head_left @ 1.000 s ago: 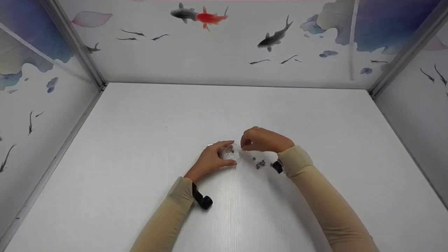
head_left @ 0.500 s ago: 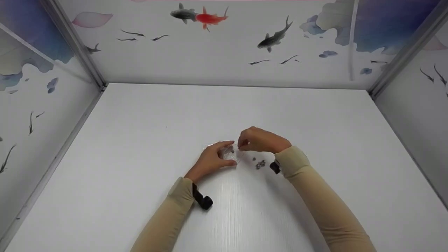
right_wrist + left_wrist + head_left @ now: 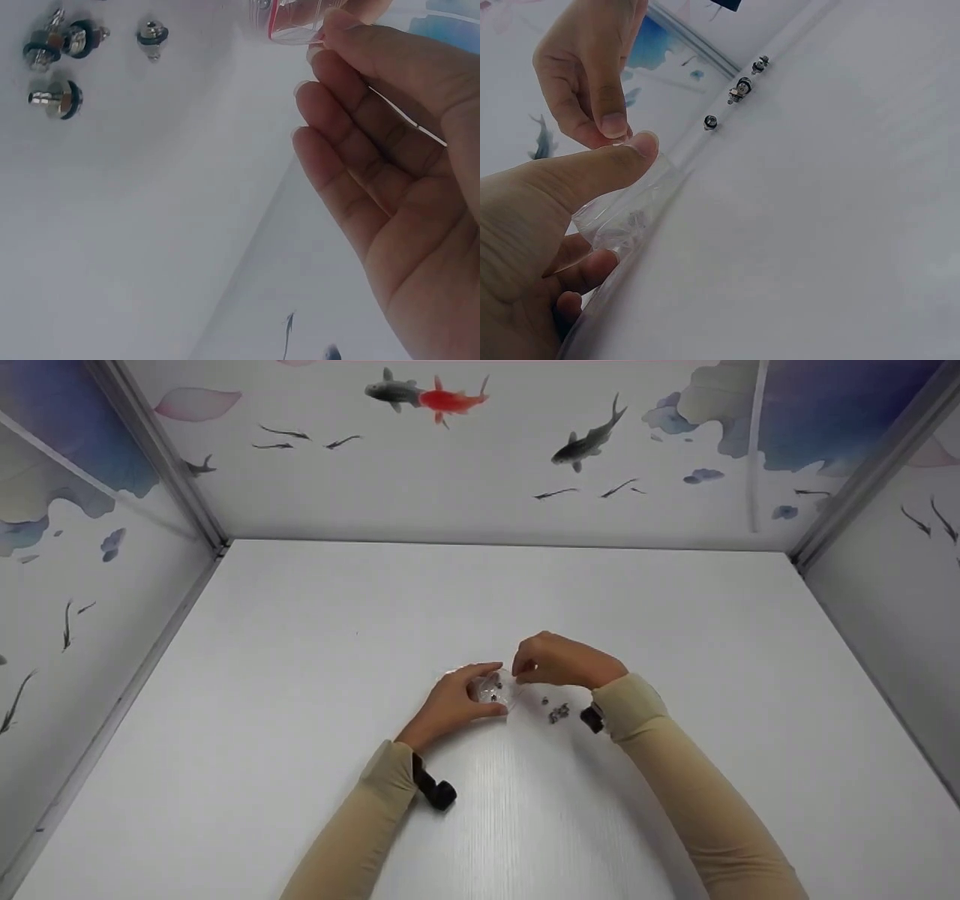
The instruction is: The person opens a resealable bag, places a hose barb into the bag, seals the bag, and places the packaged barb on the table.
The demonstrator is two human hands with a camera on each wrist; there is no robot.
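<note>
A clear plastic zip bag (image 3: 496, 687) with a red line along its mouth is held up between both hands, a few small metal pieces inside it. My left hand (image 3: 453, 696) grips it from the left, thumb on the near side and fingers behind. At the mouth, my right hand (image 3: 566, 660) pinches the bag's edge between thumb and index finger, its other fingers curved beneath in the right wrist view. Right of the bag, several small metal hose fittings (image 3: 56, 100) with black rings lie on the table; one fitting (image 3: 153, 36) sits apart, nearest the bag.
The white table (image 3: 315, 600) is bounded by panels printed with fish and blue patches, joined by grey metal posts (image 3: 161, 450). A black wrist camera (image 3: 435, 791) juts from the left sleeve, and another (image 3: 592, 718) sits by the fittings at the right wrist.
Another dark piece now shows low inside the bag. My right hand moved slightly left to the mouth, then a touch back right. The left hand and loose fittings look unmoved.
</note>
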